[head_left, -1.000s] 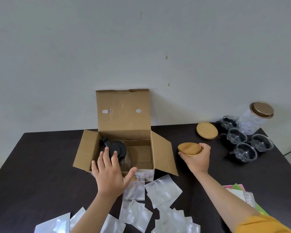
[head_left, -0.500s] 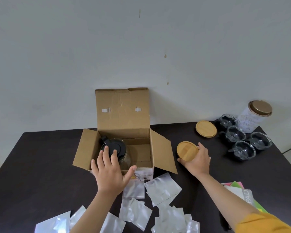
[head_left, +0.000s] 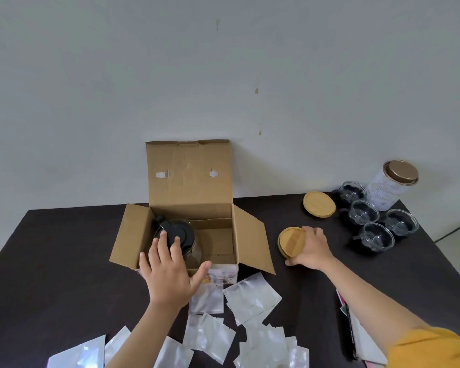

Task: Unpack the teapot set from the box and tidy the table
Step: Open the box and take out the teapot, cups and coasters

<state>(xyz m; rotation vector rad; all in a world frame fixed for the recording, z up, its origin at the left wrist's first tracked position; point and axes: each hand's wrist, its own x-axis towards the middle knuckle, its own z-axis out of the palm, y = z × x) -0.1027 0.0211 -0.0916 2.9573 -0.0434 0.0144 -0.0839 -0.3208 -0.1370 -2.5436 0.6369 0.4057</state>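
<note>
With the left hand (head_left: 168, 274) spread open over the glass teapot (head_left: 177, 237) at the cardboard box's (head_left: 197, 208) nine o'clock and the right hand (head_left: 310, 248) gripping a bamboo lid (head_left: 290, 241), a one-handed lift risks the glass slipping.

The left hand (head_left: 168, 274) covers the near wall of the box (head_left: 191, 208) and the front of the teapot (head_left: 177, 236) inside it, so the pot's body is mostly hidden. Right of the box, the right hand (head_left: 310, 248) hides the near edge of a wooden lid (head_left: 291, 239). Near the box, several clear plastic bags (head_left: 252, 296) and a stack of papers (head_left: 356, 333) run off the bottom edge. The jar's (head_left: 388, 189) label print is too small to read.
</note>
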